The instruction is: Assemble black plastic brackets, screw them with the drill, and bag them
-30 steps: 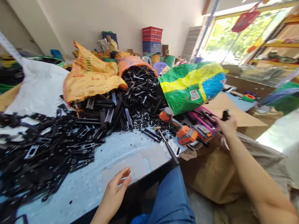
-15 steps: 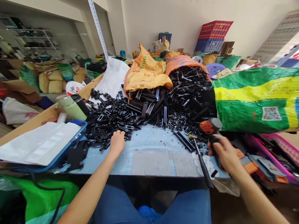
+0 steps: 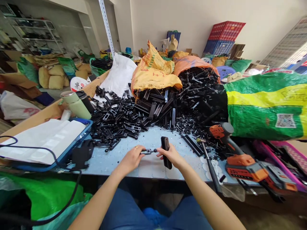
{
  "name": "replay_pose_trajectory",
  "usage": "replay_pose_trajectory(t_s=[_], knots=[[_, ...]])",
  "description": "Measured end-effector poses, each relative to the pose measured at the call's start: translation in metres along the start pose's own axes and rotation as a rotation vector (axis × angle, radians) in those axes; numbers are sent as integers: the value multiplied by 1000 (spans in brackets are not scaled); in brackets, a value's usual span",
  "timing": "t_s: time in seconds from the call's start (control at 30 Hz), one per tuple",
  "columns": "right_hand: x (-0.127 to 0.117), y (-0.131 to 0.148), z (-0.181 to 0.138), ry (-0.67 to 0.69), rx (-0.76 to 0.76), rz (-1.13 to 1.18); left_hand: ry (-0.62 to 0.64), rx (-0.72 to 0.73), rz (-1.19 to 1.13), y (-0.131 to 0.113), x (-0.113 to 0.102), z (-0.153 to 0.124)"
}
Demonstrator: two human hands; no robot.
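Over the front middle of the blue bench top (image 3: 153,135), my left hand (image 3: 130,160) is closed on one end of a slim black slotted link (image 3: 148,152). The link's rounded far end points to my right hand (image 3: 174,156); whether those fingertips touch it I cannot tell. Held upright in my right hand is a thick black bar-shaped piece (image 3: 165,143), partly covered by the fingers. Many similar black links (image 3: 117,119) lie heaped behind my left hand. An orange and grey cordless drill (image 3: 242,164) lies at the right, apart from both hands.
A hammer (image 3: 210,169) lies near the front edge, beside scattered screws (image 3: 187,124). Yellow (image 3: 155,78) and orange (image 3: 192,64) sacks spill black parts behind. At left stand a blue tray (image 3: 82,129) with papers and a green flask (image 3: 78,107); a black cable (image 3: 76,188) hangs there.
My left hand has come away from the heap with a link. My right hand has let go of the drill and moved left to the middle, now holding the black bar-shaped piece.
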State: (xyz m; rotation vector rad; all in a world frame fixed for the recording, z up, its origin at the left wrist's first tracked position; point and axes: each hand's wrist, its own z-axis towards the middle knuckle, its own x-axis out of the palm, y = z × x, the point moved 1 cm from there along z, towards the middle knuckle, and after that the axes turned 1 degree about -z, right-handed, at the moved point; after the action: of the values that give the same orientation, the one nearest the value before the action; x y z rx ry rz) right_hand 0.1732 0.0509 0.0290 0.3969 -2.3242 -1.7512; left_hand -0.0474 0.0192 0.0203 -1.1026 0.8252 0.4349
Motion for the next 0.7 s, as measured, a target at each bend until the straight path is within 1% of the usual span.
replay_pose_trajectory(t_s=[0.03,0.07,0.1,0.13,0.2,0.27,0.33,0.43,0.5,0.53,0.57,0.63,0.67,0.7], knots=[[4,-2,3,79,22,39,-5,38,-83,-9,3,-4],[8,-3,4,151,39,73,-17,46,-164,-16,6,-8],[10,-5,3,198,51,110,-55,16,-256,-21,8,-10],[11,-7,2,214,55,156,-124,-48,-369,-23,10,-11],[14,-10,-3,180,42,251,-300,-218,-659,-24,16,-10],[18,-13,-10,141,12,320,-413,-330,-970,-27,24,-7],[24,-15,-15,129,-24,350,-447,-354,-1228,-35,33,-1],[32,-16,-22,136,-63,392,-481,-403,-1481,-52,41,6],[33,-16,-26,122,-64,413,-474,-421,-1549,-61,43,8],[32,-17,-26,103,-48,412,-477,-415,-1539,-64,43,9],[30,-18,-26,79,-9,397,-494,-405,-1498,-65,43,9],[25,-21,-25,45,135,326,-529,-417,-1344,-63,42,8],[21,-22,-24,27,207,285,-519,-440,-1250,-61,43,7],[18,-24,-22,13,255,253,-477,-463,-1158,-60,44,7]])
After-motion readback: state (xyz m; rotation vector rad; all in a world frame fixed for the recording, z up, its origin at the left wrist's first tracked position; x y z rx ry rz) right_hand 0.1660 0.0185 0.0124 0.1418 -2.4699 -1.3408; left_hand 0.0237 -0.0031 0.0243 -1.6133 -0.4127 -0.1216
